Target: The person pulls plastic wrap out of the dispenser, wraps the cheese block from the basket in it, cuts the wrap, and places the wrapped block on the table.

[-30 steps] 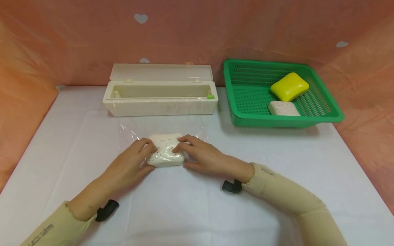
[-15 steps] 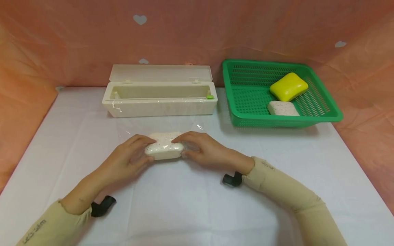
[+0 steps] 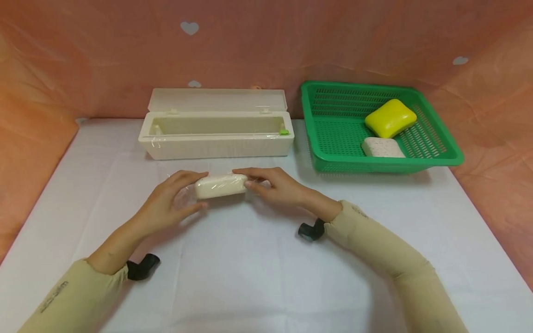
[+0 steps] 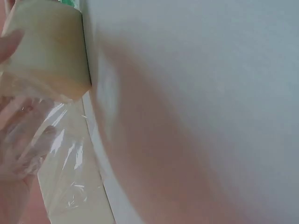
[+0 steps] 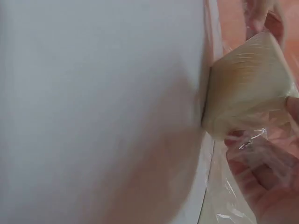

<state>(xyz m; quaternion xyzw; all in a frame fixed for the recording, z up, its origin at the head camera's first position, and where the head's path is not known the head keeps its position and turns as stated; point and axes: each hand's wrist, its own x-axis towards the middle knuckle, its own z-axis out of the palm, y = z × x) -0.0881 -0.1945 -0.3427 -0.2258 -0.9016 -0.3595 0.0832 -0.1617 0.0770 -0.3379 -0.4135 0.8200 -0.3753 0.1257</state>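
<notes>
Soap point(image 3: 220, 186) with clear film point(image 4: 58, 140) about it is between your hands, its right end pinched by the thumb and fingers of your right hand point(image 3: 283, 187), while your left hand point(image 3: 164, 203) is spread, fingers by the left end and thumb apart below. Beyond stands a white box point(image 3: 216, 149), lid point(image 3: 216, 101) raised; to its right, a green basket point(image 3: 387, 162) holds a yellow bar point(image 3: 390, 118) and a speckled bar point(image 3: 382, 148).

Beige sleeves point(image 3: 381, 236), dark lettering point(image 3: 54, 297), black attachments point(image 3: 143, 267)
</notes>
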